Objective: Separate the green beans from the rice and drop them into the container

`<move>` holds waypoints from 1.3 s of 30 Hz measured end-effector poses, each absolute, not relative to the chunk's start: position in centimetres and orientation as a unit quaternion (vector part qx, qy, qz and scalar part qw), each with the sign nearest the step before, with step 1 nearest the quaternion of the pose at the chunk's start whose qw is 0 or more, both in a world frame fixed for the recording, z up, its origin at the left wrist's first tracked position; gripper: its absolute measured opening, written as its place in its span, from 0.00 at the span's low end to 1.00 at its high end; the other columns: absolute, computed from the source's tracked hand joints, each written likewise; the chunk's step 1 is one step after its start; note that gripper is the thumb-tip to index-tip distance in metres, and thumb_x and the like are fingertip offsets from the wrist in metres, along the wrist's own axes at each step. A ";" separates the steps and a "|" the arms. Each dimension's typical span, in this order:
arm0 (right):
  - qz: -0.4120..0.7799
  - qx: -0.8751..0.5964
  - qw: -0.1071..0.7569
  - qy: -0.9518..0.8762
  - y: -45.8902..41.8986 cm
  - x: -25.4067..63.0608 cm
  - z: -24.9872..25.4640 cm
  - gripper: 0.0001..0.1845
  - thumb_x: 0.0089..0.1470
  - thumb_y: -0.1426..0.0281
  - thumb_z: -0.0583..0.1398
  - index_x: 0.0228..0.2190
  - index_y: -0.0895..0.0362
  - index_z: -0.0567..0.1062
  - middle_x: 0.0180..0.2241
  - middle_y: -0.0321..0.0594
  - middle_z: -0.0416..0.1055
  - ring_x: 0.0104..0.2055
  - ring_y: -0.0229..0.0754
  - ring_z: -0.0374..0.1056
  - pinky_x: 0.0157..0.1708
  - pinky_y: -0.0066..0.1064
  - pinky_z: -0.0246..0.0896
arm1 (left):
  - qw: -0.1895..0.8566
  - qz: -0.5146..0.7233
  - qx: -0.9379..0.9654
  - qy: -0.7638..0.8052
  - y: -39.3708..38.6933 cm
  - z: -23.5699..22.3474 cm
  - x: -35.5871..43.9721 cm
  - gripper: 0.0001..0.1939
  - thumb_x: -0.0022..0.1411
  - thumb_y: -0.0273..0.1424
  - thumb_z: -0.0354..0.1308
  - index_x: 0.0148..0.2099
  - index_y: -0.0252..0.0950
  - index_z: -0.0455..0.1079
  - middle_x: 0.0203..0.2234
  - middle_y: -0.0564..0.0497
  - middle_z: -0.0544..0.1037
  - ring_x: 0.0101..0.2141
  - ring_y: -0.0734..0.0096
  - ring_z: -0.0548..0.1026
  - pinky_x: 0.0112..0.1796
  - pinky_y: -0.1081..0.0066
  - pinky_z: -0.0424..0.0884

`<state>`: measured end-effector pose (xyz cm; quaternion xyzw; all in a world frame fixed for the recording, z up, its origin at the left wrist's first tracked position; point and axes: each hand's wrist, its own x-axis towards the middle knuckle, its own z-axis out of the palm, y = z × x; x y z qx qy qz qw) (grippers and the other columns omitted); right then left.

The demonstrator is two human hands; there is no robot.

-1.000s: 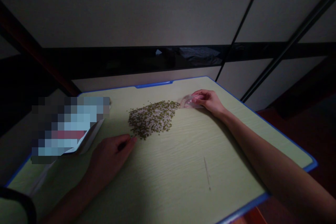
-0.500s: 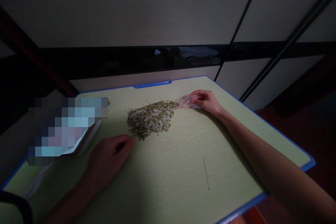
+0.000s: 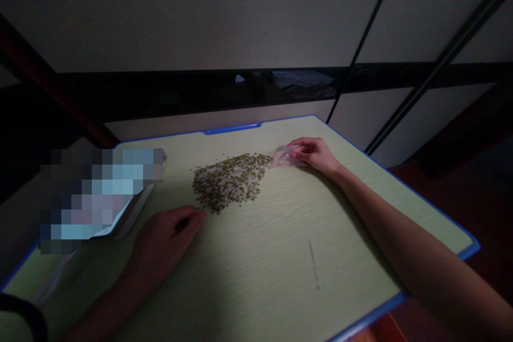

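A flat pile of small green beans mixed with pale grains (image 3: 230,180) is spread on the pale green tabletop (image 3: 264,256). My right hand (image 3: 315,154) pinches a small clear plastic bag (image 3: 284,156) at the pile's right end. The bag looks faintly pink, with its left edge touching the beans. At the near left edge of the pile rests my left hand (image 3: 170,232), thumb and forefinger pressed together beside some stray beans. Whatever lies between those fingertips, if anything, is too small to make out.
On the left a tablet-like device with a lit, blurred-out screen (image 3: 108,192) leans on a stand. A thin scratch-like line (image 3: 313,264) marks the tabletop at the near right. Behind the blue-rimmed table stands a cabinet with pale panels (image 3: 208,16) and a dark glossy strip.
Both hands stay almost in place. The bag in my right hand shifts very slightly, and the whole view drifts a little. The pile looks the same.
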<state>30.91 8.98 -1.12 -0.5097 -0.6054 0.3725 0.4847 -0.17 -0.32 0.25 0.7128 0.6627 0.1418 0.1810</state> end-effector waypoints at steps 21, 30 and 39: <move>0.356 -0.520 0.502 -0.593 8.9 30.8 -1.1 0.16 0.33 0.71 0.64 0.30 0.62 0.75 0.19 0.37 0.71 0.20 0.34 0.64 0.22 0.27 0.59 | 0.180 0.144 0.714 0.661 -0.3 0.0 -0.4 0.20 0.53 0.45 0.40 0.18 0.38 0.53 0.13 0.58 0.55 0.19 0.74 0.60 0.23 0.74 0.51; 0.366 -0.512 0.497 -0.597 8.8 30.1 -1.0 0.16 0.32 0.70 0.64 0.29 0.62 0.75 0.18 0.35 0.69 0.19 0.33 0.61 0.20 0.25 0.56 | 0.187 0.136 0.713 0.662 -0.3 0.3 -0.3 0.21 0.53 0.46 0.39 0.19 0.37 0.57 0.13 0.58 0.57 0.20 0.73 0.62 0.23 0.74 0.52; 0.379 -0.522 0.501 -0.576 8.6 30.9 -0.9 0.18 0.32 0.70 0.64 0.31 0.63 0.76 0.19 0.36 0.69 0.20 0.33 0.60 0.20 0.25 0.54 | 0.182 0.133 0.716 0.660 -0.3 0.3 -0.1 0.20 0.54 0.45 0.40 0.19 0.37 0.55 0.13 0.58 0.57 0.20 0.74 0.61 0.23 0.74 0.51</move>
